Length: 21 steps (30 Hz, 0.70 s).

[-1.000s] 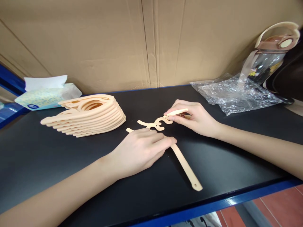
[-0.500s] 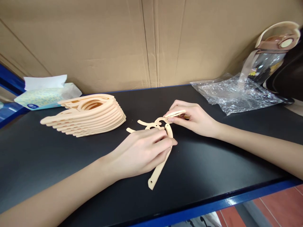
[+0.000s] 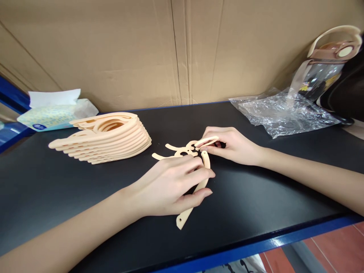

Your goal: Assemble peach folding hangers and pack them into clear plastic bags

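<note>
My right hand (image 3: 224, 144) pinches a slim, looped cream plastic hanger piece (image 3: 207, 141) between thumb and fingers. Its near end is close to a flat cream part with a round opening and two curved prongs (image 3: 170, 147), which lies on the black table. Across a long curved hanger arm (image 3: 184, 218) rests my left hand (image 3: 173, 182), its thumb and index finger apart. One end of that arm, with a small hole, points towards the table's front edge. My left hand covers the arm's middle and some of the pronged part.
To the left stands a stack of cream plastic hangers (image 3: 113, 142), with a tissue pack (image 3: 57, 113) behind it. A crumpled clear plastic bag (image 3: 281, 112) and a drink bottle (image 3: 324, 72) are at the back right. Cardboard (image 3: 127, 53) lines the back.
My left thumb has spread away from the index finger, and the curved arm has shifted slightly. My right hand has lowered a little, tilting the looped piece.
</note>
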Tool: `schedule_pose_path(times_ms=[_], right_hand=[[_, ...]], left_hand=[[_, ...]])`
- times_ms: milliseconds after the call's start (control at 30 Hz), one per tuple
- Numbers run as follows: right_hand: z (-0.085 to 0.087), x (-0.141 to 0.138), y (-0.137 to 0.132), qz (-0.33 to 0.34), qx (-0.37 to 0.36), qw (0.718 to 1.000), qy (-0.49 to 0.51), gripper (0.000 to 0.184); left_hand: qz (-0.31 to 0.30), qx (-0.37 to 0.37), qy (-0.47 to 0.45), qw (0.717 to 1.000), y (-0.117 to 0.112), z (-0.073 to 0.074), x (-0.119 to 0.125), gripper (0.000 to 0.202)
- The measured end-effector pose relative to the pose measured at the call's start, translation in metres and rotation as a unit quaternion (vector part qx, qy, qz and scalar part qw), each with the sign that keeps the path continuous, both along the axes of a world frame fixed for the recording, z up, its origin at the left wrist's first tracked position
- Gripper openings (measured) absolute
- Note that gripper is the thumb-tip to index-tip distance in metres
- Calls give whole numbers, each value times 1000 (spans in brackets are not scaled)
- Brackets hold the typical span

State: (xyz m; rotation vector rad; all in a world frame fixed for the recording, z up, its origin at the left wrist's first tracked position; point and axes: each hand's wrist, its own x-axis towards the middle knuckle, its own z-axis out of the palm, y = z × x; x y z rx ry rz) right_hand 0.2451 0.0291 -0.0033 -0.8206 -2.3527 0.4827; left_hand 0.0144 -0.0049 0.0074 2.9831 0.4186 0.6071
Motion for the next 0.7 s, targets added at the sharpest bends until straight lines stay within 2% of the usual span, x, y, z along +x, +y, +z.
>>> schedule_pose_path(times_ms=[700], right_hand=[[-2, -1, 0, 8, 13, 1000, -26, 24]], left_hand=[[10, -1, 22, 1000, -2, 0, 1, 22]])
